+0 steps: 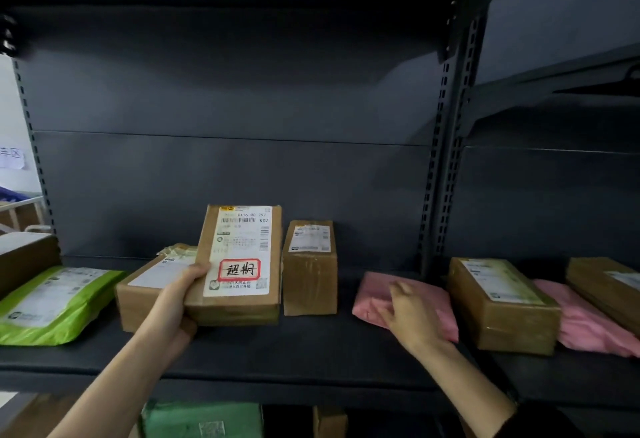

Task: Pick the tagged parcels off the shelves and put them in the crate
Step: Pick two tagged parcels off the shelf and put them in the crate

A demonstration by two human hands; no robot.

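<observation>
The left hand (180,302) grips the red-tagged parcel (239,264), tilted label-up above the shelf (311,351) for checking. The right hand (412,316) rests on a pink mailer (374,295), fingers apparently loose. No crate visible.

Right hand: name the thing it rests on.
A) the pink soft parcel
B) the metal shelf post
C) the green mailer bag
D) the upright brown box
A: the right hand lies on top of the pink soft parcel on the shelf, while the left hand holds the tagged box well away from it.
</observation>
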